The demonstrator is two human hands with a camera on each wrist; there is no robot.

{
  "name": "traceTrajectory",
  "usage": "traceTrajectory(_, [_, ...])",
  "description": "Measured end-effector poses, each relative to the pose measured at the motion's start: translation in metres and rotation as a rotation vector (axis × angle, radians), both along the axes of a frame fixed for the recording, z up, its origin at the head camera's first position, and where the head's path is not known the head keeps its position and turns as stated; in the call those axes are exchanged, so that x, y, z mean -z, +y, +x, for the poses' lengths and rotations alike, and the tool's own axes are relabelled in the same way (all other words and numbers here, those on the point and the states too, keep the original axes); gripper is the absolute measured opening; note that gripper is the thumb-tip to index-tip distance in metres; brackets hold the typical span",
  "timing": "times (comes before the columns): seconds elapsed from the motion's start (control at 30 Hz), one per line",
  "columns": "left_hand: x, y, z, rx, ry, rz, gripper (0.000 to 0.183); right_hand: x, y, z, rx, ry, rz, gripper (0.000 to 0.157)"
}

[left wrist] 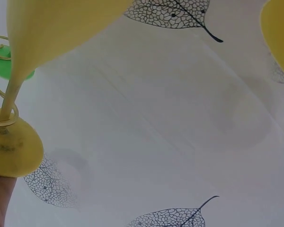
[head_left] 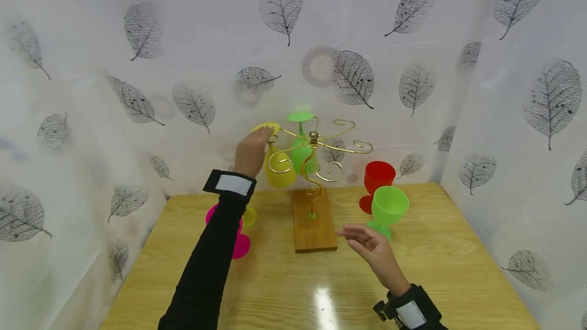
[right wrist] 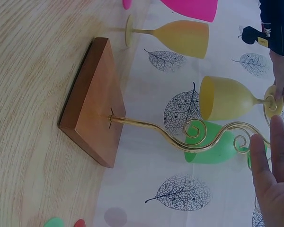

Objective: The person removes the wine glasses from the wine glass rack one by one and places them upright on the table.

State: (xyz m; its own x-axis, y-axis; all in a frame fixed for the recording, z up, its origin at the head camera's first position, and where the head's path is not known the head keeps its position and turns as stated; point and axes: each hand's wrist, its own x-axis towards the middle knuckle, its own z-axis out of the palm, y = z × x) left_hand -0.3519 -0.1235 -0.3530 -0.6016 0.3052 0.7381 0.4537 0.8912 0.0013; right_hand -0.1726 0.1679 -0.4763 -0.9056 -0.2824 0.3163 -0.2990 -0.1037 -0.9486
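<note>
An upside-down yellow goblet [head_left: 281,173] hangs at the left of a gold wire glass rack [head_left: 316,139], its stem inside a curled hook. My left hand [head_left: 251,153] holds its round foot, fingers over the edge; the left wrist view catches only some fingers [left wrist: 1,196] against the foot, and the thumb is hidden. Another inverted goblet, green [head_left: 300,154], hangs at the back of the rack. My right hand [head_left: 373,256], fingers extended and holding nothing, hovers in front of the rack's wooden base [head_left: 314,236], near a standing green goblet [head_left: 390,205].
A red goblet [head_left: 378,174] stands behind the green one on the right. On the left, a pink goblet [head_left: 240,246] and a second yellow goblet [right wrist: 184,40] stand partly behind my left arm in the head view. Leaf-print sheeting [head_left: 206,29] surrounds the wooden table [head_left: 270,289].
</note>
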Motion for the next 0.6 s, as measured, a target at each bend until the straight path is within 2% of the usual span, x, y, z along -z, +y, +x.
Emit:
traceTrajectory(0.3, [-0.0042,0.0072,-0.0042,0.018,-0.05,0.023,0.033,-0.0002,0.0035,0.0005,0.03,-0.025,0.029,0.031])
traceTrajectory(0.6, [-0.0055,0.0105,-0.0062,0.053,-0.028,0.027,0.032,-0.0015,0.0058,0.001,0.045,-0.036,0.047,0.029])
